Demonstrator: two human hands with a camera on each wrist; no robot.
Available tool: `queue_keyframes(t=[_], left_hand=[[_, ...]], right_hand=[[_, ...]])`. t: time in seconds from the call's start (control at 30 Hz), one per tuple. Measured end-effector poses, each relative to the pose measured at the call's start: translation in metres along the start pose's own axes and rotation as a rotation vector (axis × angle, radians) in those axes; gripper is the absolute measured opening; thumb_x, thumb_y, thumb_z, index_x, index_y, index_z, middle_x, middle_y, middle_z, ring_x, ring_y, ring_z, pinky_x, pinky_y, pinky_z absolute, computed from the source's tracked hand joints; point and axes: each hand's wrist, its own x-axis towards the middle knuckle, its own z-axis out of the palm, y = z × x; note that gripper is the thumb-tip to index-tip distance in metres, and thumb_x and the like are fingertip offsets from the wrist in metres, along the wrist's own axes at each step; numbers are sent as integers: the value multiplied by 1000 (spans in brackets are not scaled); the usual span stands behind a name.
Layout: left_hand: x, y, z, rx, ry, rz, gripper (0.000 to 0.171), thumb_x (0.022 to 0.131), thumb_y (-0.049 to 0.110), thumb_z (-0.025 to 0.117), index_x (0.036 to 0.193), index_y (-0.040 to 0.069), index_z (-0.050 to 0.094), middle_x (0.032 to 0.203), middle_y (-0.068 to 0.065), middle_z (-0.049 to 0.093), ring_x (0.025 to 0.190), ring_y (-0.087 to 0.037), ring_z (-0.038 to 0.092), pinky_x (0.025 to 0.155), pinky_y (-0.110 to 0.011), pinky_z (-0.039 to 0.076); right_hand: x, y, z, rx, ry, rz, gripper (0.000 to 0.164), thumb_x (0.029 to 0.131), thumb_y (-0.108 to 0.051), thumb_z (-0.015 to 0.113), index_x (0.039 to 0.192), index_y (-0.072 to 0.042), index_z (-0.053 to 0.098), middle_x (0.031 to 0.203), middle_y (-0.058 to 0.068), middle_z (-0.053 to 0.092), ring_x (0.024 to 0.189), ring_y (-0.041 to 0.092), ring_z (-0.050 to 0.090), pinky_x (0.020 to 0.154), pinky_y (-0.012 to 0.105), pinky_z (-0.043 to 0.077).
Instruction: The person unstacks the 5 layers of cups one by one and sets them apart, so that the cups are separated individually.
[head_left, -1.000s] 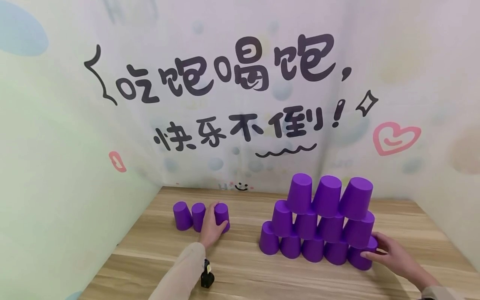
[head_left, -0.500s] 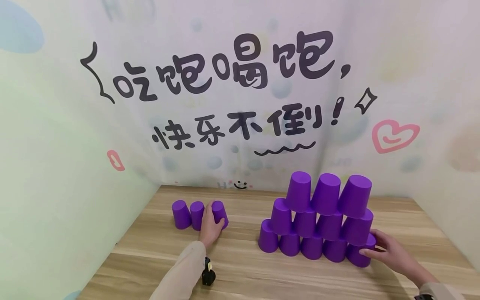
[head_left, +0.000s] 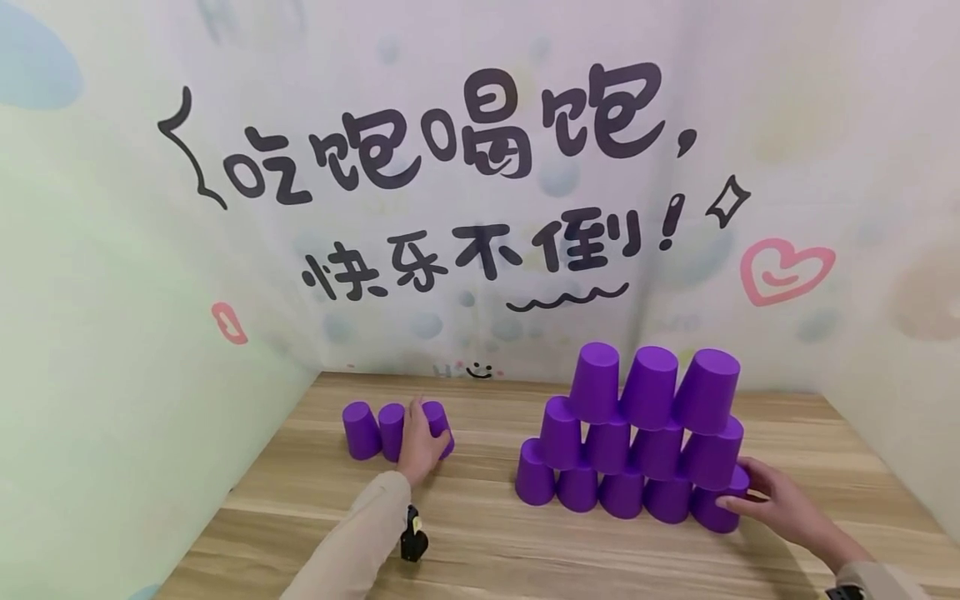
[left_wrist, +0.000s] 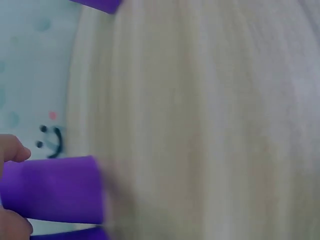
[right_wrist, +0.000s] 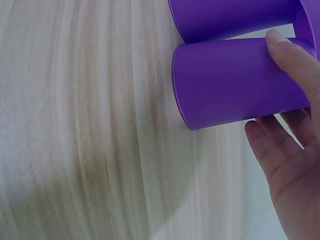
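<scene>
At the table's left, my left hand [head_left: 422,442] grips the rightmost of three upside-down purple cups [head_left: 435,417], which leans slightly left. The left wrist view catches a finger above this purple cup [left_wrist: 55,190] and the thumb below it. Across the table, upside-down purple cups [head_left: 651,392] form a stack of three rows, with three on top. My right hand [head_left: 783,504] holds the bottom row's right-end cup [head_left: 716,508]. Seen from the right wrist, the thumb lies on that cup's side [right_wrist: 225,85] and the other fingers reach behind it, partly hidden.
Two more purple cups [head_left: 362,432] stand left of my left hand. The wooden table [head_left: 480,533] ends at a printed wall cloth [head_left: 420,333]. A small black device [head_left: 412,537] shows beside the left sleeve. Bare tabletop lies between both cup groups.
The cup in my left hand has gone from upright to leaning a little left. My right hand stays at the same cup, and the stack keeps its shape. The head view shifts slightly.
</scene>
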Motion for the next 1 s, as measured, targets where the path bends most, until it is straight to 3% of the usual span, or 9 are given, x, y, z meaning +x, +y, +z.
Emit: queue_keyframes(t=[0.17, 0.4, 0.53, 0.63, 0.77, 1.0], left_hand=[[11, 32, -18, -10, -70, 87, 78, 73, 2, 65, 136, -1, 20, 133, -26, 28, 121, -38, 30, 100, -46, 28], [23, 106, -39, -77, -145, 296, 76, 76, 10, 66, 136, 0, 22, 138, -19, 26, 121, -32, 33, 100, -42, 29], [25, 147, -43, -120, -179, 356, 75, 77, 16, 67, 137, 5, 24, 138, -11, 29, 122, -24, 34, 100, -39, 30], [24, 172, -40, -160, -218, 396, 73, 77, 15, 67, 137, 6, 25, 138, -8, 32, 124, -21, 31, 101, -38, 28], [18, 195, -27, -195, -285, 447, 70, 78, 14, 67, 135, 5, 28, 136, -9, 35, 123, -20, 33, 101, -35, 29], [4, 209, 5, -210, -414, 392, 70, 80, 23, 65, 137, 8, 28, 134, -7, 39, 122, -17, 36, 99, -31, 32]], right_hand=[[-1, 2, 0, -3, 12, -4, 45, 74, 3, 66, 110, 15, 43, 97, -26, 52, 85, -7, 53, 63, 20, 50], [-2, 4, -1, 18, 8, -34, 41, 73, 7, 65, 110, 9, 47, 98, -25, 52, 85, -6, 53, 63, 20, 50], [0, 2, 0, 16, 8, -44, 42, 73, 7, 65, 110, 11, 46, 98, -26, 52, 86, -7, 53, 63, 19, 50], [0, 1, -1, 6, 12, -45, 43, 73, 6, 66, 109, 15, 44, 98, -26, 51, 86, -7, 53, 63, 19, 50], [0, 2, -1, -4, 14, -37, 44, 73, 5, 67, 109, 15, 45, 98, -27, 51, 85, -7, 53, 63, 19, 50], [-1, 2, 0, -5, 16, -21, 45, 73, 2, 67, 111, 13, 45, 98, -27, 51, 85, -7, 53, 63, 20, 50]])
